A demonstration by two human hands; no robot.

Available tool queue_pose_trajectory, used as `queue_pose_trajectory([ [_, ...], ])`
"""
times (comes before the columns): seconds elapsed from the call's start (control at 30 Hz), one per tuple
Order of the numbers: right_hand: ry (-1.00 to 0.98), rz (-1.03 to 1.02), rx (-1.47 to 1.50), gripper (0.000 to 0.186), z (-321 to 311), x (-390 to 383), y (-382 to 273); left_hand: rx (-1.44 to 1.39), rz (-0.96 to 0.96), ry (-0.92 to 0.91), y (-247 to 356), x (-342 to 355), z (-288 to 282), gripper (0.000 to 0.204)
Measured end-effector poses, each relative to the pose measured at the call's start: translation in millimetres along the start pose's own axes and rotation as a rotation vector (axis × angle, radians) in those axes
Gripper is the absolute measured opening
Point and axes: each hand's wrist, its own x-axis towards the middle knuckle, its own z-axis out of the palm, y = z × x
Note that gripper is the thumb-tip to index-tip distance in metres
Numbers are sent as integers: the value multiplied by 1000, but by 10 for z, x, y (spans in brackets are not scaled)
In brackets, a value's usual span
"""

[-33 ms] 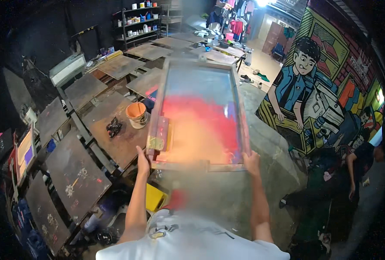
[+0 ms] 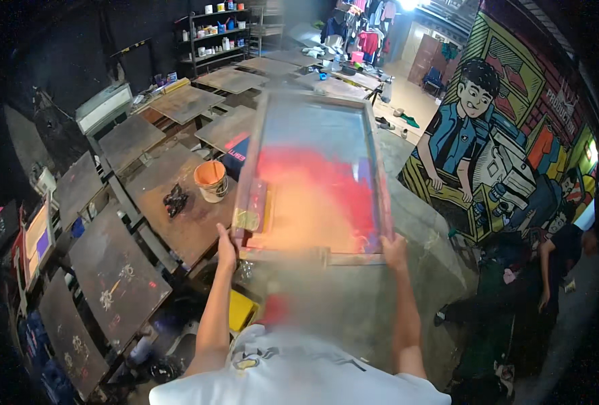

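Between my two hands I hold a wooden-framed printing screen (image 2: 378, 182) out in front of me. Red and peach-orange ink covers the nearer part of its grey-blue mesh. My left hand (image 2: 226, 251) grips the near left corner of the frame, thumb along the side. At the near right corner my right hand (image 2: 394, 252) is closed round the wood. A squeegee-like block (image 2: 254, 210) rests inside the left edge of the frame. Left of the screen, a white bucket (image 2: 211, 182) with orange ink stands on a brown board, beside a crumpled black lump (image 2: 175, 201).
Several flat printing boards (image 2: 119, 280) line metal rails on the left. A dark cloth (image 2: 235, 154) lies on a board beside the screen. Shelves of containers (image 2: 220, 30) stand at the back. A painted mural wall (image 2: 471, 128) and a person (image 2: 554, 263) are on the right.
The screen has shifted very slightly rightward against the boards, and a bit more of the dark cloth shows beside it. Both hands keep their hold.
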Motion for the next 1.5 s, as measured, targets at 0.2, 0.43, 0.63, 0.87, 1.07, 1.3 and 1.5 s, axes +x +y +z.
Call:
queue_pose_trajectory([
  [0.2, 57, 61, -25, 48, 180, 1061, 60, 16, 24, -188, -139, 1479, 672, 80],
  [0.43, 175, 93, -84, 42, 608, 1989, -174, -5, -13, -170, 70, 2575, 1301, 75],
  [0.63, 157, 53, -17, 42, 1220, 2967, -44, 235, 112, 37, -216, 3500, 1324, 67],
  [0.87, -41, -145, 32, 44, 1982, 4350, -236, 23, 176, 204, -344, 3936, 1478, 66],
  [1.07, -249, -338, 122, 48, 2821, 5539, -256, -9, 78, 447, -449, 4021, 1660, 70],
  [1.3, -479, -579, 81, 51, 3643, 6476, -500, -1, 0, 876, -721, 3793, 2068, 79],
  [1.5, -629, -648, 118, 47, 4125, 6787, -810, -79, 15, 977, -830, 3656, 2251, 83],
])
